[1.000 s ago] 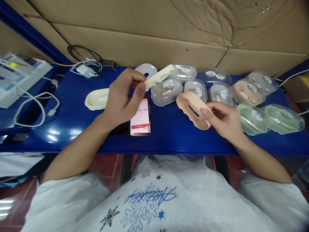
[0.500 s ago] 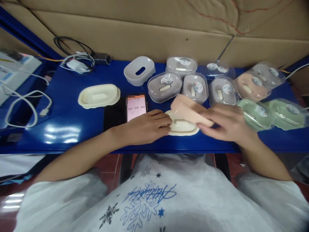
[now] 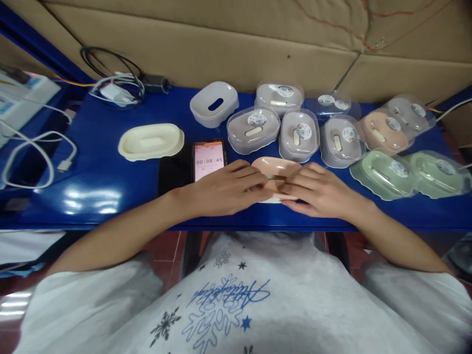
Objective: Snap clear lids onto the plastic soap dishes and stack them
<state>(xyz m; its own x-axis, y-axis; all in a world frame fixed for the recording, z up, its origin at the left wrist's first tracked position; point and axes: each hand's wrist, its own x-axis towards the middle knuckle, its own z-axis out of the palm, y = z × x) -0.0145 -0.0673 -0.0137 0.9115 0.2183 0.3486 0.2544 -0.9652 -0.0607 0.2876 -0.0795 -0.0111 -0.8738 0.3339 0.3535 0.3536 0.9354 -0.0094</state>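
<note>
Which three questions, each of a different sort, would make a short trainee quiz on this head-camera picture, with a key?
1. Multiple choice: what do the left hand and right hand both touch?
a) a white coiled cable
b) the peach oval plastic dish
c) a green oval plastic box with a clear lid

2. True or false: the pale grey oval plastic dish with a slot has no clear cover on it.

3. Fill in: the black rectangular phone with a lit screen shows the time ____.

Key: 1 b; 2 true; 3 00:08:45.
</note>
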